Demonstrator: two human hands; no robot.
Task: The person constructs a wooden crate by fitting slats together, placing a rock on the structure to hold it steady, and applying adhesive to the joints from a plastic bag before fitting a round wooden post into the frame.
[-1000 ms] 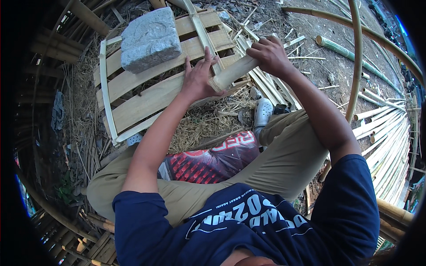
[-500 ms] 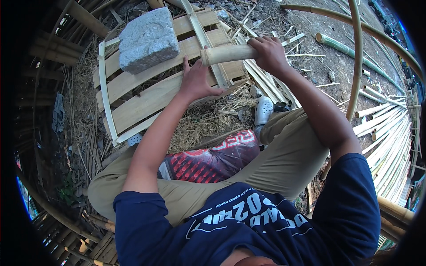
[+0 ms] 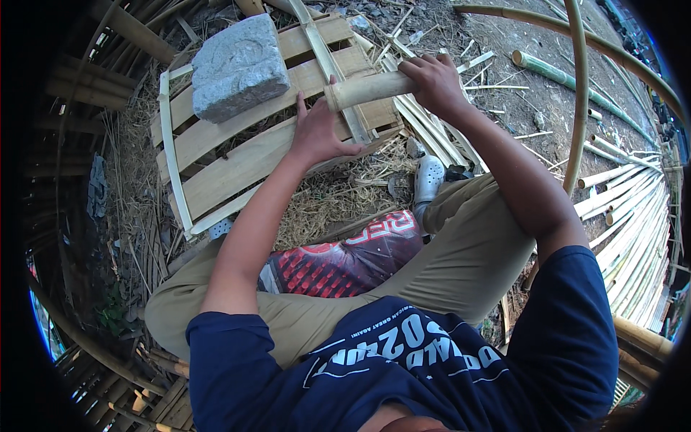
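Note:
My right hand (image 3: 435, 85) is wrapped round one end of a short, thick bamboo piece (image 3: 371, 91). The other end of that piece reaches left, over the slatted wooden panel (image 3: 241, 164) and beside the fingers of my left hand (image 3: 319, 133). My left hand is spread at the panel's near right part, fingers and thumb apart. Whether its fingertips touch the bamboo I cannot tell. A pale bamboo strip (image 3: 320, 43) runs across the slats behind the hand. On the panel's far left part rests a rough grey stone block (image 3: 240, 68).
Split bamboo strips (image 3: 435, 137) lie right of the panel. A green bamboo pole (image 3: 551, 75) and a bundle of cut bamboo (image 3: 633, 230) are farther right. A curved upright pole (image 3: 578, 108) stands near my right arm. A printed sack (image 3: 345, 263) lies between my legs.

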